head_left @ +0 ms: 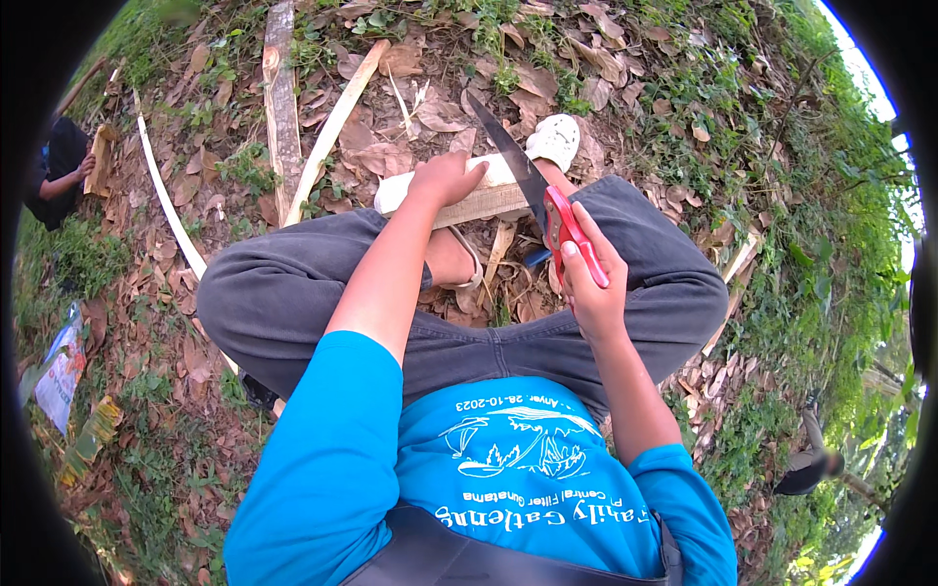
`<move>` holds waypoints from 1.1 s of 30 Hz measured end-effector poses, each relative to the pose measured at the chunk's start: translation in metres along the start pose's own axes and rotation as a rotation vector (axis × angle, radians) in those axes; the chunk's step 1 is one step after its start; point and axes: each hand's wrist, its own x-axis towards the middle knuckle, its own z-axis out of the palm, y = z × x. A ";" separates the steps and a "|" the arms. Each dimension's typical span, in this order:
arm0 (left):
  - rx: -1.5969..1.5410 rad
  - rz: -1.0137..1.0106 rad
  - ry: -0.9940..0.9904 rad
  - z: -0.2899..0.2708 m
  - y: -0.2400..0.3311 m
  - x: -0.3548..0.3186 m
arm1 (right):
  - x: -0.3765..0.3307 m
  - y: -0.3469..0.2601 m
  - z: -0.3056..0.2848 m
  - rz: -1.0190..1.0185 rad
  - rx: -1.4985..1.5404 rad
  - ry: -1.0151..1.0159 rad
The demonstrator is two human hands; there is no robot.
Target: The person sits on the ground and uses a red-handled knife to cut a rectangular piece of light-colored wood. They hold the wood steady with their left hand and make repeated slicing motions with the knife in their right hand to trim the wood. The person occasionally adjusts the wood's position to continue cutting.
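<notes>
Work in hand: sawing across a pale wooden plank [479,200], judged from the blade set on it.
Plank, location: lying crosswise on the leaf-strewn ground [391,107], over the person's sandalled foot [459,264] and just short of the white shoe [554,139].
Left hand [445,178]: pressed flat on top of the plank, fingers curled over its far edge, pinning it down; arm reaching forward nearly straight.
Right hand [586,283]: clenched round the red handle of the handsaw [532,186], elbow bent and tucked near the knee.
Saw blade: dark, angled up and away, its edge meeting the plank just beside the left hand.
Doing it well (judgement): hold the plank hard so it cannot roll; take long, light strokes in line with the forearm; keep the left-hand fingers well off the cut line.
Surroundings: long thin wood strips [332,127] lying on the ground ahead; another person's hand [86,166] at far left, holding a flat piece.
</notes>
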 end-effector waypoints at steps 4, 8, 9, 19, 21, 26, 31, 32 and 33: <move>0.030 -0.004 -0.007 0.001 -0.002 0.000 | 0.007 0.002 0.005 0.061 -0.055 -0.018; 0.047 -0.018 -0.030 -0.001 -0.003 0.004 | 0.009 0.009 0.008 0.110 -0.037 -0.015; 0.058 -0.025 -0.038 -0.001 -0.003 0.005 | 0.010 0.010 0.008 0.116 -0.036 -0.013; 0.039 -0.231 -0.137 -0.006 0.018 0.013 | 0.004 0.012 0.010 0.087 -0.117 -0.016; 0.042 -0.220 -0.122 -0.009 0.020 0.008 | 0.003 0.011 0.008 0.094 -0.121 -0.014; 0.039 -0.202 -0.101 -0.010 0.019 0.005 | -0.005 0.014 0.004 0.060 -0.174 -0.038; 0.038 -0.198 -0.119 -0.006 0.019 0.010 | -0.013 0.004 0.005 0.084 -0.199 -0.016; 0.040 -0.189 -0.129 -0.006 0.020 0.012 | -0.016 -0.001 0.004 0.117 -0.204 -0.005; 0.040 -0.188 -0.135 -0.007 0.019 0.011 | -0.020 -0.008 0.005 0.148 -0.209 -0.002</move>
